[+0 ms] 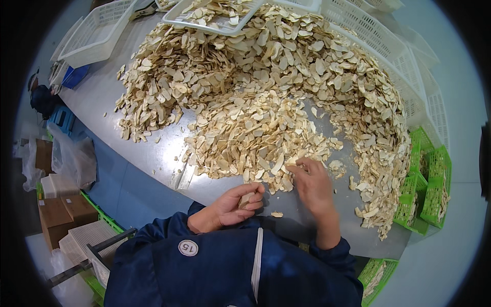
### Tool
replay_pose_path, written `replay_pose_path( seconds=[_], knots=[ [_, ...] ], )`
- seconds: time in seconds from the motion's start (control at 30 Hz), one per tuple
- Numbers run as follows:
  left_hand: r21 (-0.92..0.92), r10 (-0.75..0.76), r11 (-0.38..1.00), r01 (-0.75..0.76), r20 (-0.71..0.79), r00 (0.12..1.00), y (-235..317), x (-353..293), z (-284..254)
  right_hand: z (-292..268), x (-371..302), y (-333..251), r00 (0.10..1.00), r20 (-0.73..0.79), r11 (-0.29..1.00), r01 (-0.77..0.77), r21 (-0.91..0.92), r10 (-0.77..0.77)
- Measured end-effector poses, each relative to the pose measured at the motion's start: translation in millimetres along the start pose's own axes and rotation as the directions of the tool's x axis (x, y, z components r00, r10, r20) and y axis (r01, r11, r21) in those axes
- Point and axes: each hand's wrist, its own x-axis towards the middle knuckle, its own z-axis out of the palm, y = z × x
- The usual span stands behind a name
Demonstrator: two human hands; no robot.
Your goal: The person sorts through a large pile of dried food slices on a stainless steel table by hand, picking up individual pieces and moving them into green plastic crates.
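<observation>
Pale, cream-coloured dried slices (250, 133) lie in a low heap in front of me on the metal table. At the near edge of that heap, my left hand (232, 207) is turned palm up, its fingers curled over a pale dried slice; how many pieces it holds is hidden. To its right, my right hand (314, 184) reaches down to the heap's near right side. Its thumb and forefinger are closed together at a pale dried slice among the others. One loose slice (276, 214) rests on the table between my hands.
Taller banks of the same slices (327, 56) curve round the back and right. A white tray (215, 23) of slices stands behind them, a white basket (97, 36) at the far left. Green baskets (434, 189) flank the right edge; cardboard boxes (59, 217) sit below left.
</observation>
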Motion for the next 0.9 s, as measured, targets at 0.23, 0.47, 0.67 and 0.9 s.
replay_pose_path(
  seconds=[0.23, 0.47, 0.67, 0.9],
  knots=[
    [0.016, -0.038, 0.999, 0.038, 0.046, 0.998, 7, 0, 1, 12, 10, 9, 0.98, -0.187, 0.997, -0.051, 0.062, 0.061],
    [0.04, 0.024, 0.999, -0.026, 0.048, 0.999, 14, 2, 11, 15, 7, 9, 0.884, 0.051, 0.686, -0.397, 0.609, 0.465],
    [0.026, 0.057, 0.998, -0.058, 0.036, 0.998, 19, -2, 7, 4, 11, 4, 0.909, -0.127, 0.884, -0.341, 0.319, 0.396],
    [-0.108, 0.124, 0.988, -0.111, 0.13, 0.984, 21, -10, -12, 23, 10, -28, 0.999, 0.032, 0.988, 0.019, 0.155, -0.025]
  ],
)
